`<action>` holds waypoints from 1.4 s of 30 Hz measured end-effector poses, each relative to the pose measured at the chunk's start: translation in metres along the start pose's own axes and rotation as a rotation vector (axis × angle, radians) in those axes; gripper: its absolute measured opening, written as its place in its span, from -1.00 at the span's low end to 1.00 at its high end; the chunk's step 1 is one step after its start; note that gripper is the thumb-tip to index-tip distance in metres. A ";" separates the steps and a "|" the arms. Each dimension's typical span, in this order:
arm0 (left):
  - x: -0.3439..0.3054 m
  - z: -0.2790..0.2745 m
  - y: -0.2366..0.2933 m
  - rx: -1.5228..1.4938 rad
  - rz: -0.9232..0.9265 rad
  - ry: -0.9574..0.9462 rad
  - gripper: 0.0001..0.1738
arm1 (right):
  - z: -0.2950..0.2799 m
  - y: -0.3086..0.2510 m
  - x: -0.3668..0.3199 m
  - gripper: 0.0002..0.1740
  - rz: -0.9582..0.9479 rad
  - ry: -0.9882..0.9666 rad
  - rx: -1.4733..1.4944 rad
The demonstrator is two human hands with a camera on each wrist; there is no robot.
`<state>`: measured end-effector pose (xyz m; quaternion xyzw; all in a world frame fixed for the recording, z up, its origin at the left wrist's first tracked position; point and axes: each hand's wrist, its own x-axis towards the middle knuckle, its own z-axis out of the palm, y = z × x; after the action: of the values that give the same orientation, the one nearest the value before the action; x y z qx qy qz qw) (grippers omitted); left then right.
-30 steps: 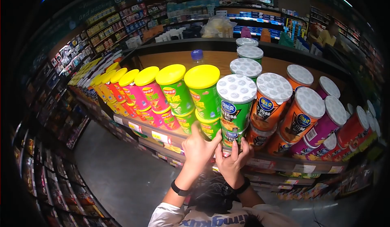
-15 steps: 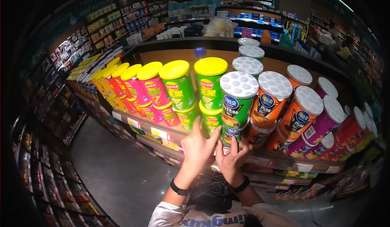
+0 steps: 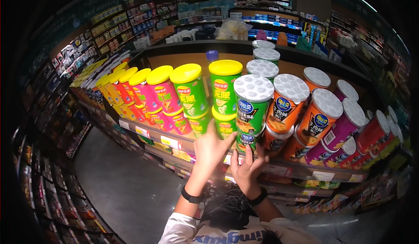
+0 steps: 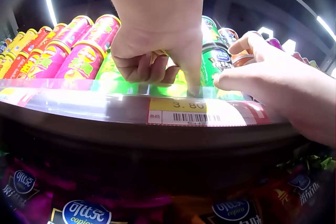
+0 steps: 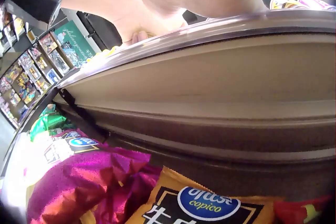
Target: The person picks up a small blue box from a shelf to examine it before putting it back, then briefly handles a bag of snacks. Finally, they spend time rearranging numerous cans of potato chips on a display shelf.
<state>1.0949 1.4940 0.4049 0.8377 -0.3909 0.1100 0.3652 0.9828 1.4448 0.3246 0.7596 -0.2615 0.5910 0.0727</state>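
Two-high stacks of chip canisters line a shelf. My left hand [image 3: 211, 147] grips the lower yellow-lidded lime-green canister [image 3: 224, 124], index finger at its left side, thumb toward its right, the other fingers curled in the left wrist view. Another lime-green canister [image 3: 224, 89] stands upright on it. My right hand [image 3: 249, 164] touches the front of the lower dark-green canister [image 3: 247, 141], fingers slightly bent and spread. The upper dark-green canister [image 3: 252, 108] has a silver dotted lid. A gap separates the gripped stack from the lime-green stack [image 3: 188, 91] to its left.
Pink canisters [image 3: 162, 87] continue leftward; orange ones [image 3: 286, 108] and purple ones [image 3: 342, 124] stand to the right. A price tag [image 4: 184, 112] sits on the shelf's front edge. Chip bags [image 5: 202, 205] lie below. A blue-capped bottle [image 3: 212, 55] stands behind the canisters.
The upper lime-green canister has shifted right, and the gap to the lime-green stack on its left has widened. Both hands keep nearly the same places at the stacks' bases.
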 end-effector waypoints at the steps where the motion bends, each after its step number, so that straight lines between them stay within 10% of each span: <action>1: 0.001 0.000 -0.001 -0.007 -0.001 -0.010 -0.15 | -0.001 0.001 0.000 -0.20 -0.015 -0.005 0.012; 17: 0.006 -0.009 -0.002 -0.062 -0.027 -0.130 -0.18 | -0.057 -0.049 0.088 -0.63 -0.160 0.008 0.240; 32: 0.013 0.011 -0.022 -0.084 -0.002 -0.349 -0.08 | -0.022 -0.081 0.209 -0.61 -0.218 -0.242 -0.520; 42: 0.013 0.012 -0.034 -0.306 0.260 -0.019 -0.23 | -0.023 -0.085 0.200 -0.68 -0.369 -0.147 -0.514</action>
<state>1.1274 1.4928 0.3840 0.7159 -0.5113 0.0878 0.4673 1.0369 1.4644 0.5357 0.7917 -0.2647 0.4260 0.3489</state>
